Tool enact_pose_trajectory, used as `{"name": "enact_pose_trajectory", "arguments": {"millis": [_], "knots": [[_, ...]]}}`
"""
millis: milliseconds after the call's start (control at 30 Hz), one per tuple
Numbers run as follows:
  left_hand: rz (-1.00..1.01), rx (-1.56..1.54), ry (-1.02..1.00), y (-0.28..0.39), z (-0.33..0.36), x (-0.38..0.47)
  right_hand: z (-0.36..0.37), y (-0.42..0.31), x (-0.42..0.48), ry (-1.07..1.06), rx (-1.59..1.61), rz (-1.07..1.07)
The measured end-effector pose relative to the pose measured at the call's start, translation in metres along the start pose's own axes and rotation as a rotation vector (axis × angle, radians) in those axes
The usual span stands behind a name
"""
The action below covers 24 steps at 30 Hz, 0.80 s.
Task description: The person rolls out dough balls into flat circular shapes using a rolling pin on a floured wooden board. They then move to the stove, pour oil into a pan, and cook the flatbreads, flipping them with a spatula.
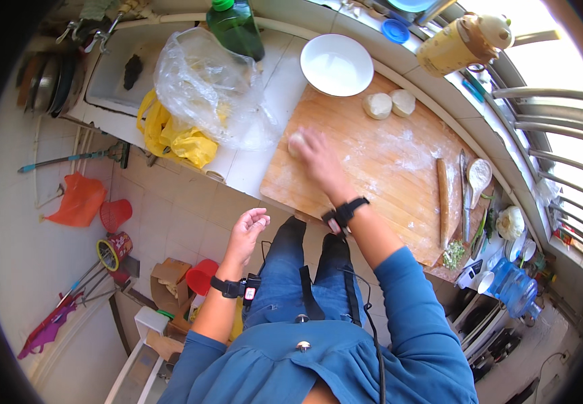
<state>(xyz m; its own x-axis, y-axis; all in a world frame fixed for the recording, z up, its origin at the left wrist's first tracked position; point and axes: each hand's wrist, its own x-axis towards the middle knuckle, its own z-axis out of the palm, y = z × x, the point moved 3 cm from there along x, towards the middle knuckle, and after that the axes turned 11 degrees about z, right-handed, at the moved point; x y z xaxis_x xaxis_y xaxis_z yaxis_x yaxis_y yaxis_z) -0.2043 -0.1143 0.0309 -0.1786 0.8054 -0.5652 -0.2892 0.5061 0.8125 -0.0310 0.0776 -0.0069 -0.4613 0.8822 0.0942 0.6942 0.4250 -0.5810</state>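
My right hand reaches over the left part of a floured wooden board, its fingers on a piece of dough that they partly cover. My left hand hangs in front of the counter above the floor, fingers loosely curled, with nothing seen in it. Two pale dough balls sit side by side near the board's far edge, by a white bowl. Towards the right lie a wooden rolling pin, a knife, a spoon of flour and chopped greens.
Left of the board are a clear plastic bag, a yellow bag, a green bottle and a sink. A beige bottle stands on the barred window's sill. Garlic and a blue water jug are at the right.
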Motion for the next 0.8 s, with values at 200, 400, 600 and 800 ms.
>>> {"name": "enact_pose_trajectory", "arguments": {"millis": [200, 400, 600, 800], "knots": [[0.013, 0.061, -0.088, 0.008, 0.022, 0.005, -0.031, 0.036, -0.011, 0.168, -0.042, 0.349], [0.134, 0.155, -0.219, 0.017, 0.057, 0.024, -0.045, 0.041, -0.061, 0.074, 0.005, 0.295], [0.189, 0.206, -0.410, 0.007, 0.126, 0.031, -0.099, 0.054, -0.135, 0.125, -0.102, 0.593], [0.167, 0.220, -0.326, 0.002, 0.155, 0.042, -0.072, 0.075, -0.092, 0.146, -0.332, 0.586]]}}
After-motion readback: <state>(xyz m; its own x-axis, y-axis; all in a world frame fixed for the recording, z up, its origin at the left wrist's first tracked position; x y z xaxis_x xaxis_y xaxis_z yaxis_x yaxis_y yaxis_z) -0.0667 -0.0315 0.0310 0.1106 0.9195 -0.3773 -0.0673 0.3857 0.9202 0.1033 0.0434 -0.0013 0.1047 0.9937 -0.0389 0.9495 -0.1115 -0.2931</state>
